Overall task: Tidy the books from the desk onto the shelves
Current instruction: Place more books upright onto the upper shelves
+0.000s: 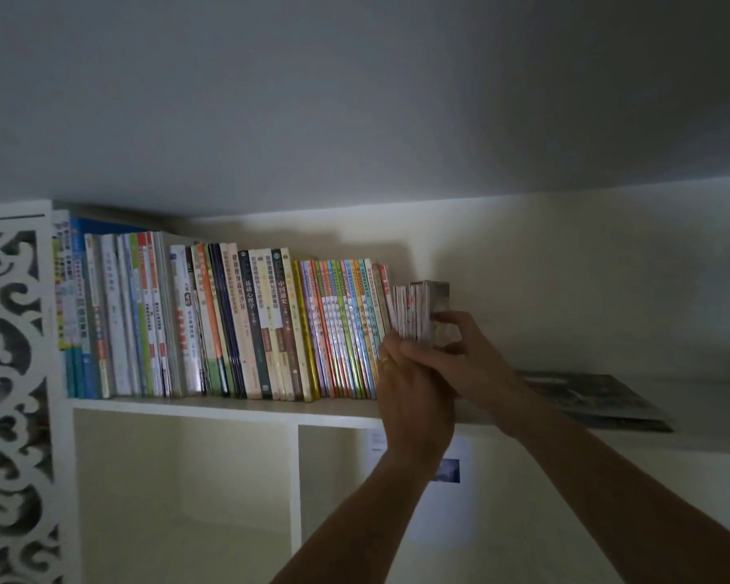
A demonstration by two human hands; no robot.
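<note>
Upright row of books (228, 322) on top shelf (228, 408); flat magazine (595, 400) at right, apart.

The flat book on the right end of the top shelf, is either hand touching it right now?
No: the flat book lies apart, while both hands hold the small upright books.

The hands (422, 373) cover the lower part of the small books (418, 309), so their feet cannot be seen. The magazine (599, 398) lying flat is partly hidden by the right forearm, and its cover is too dark to read. The fretwork panel (13, 373) runs off the left edge. Most spine titles are too small to tell.
</note>
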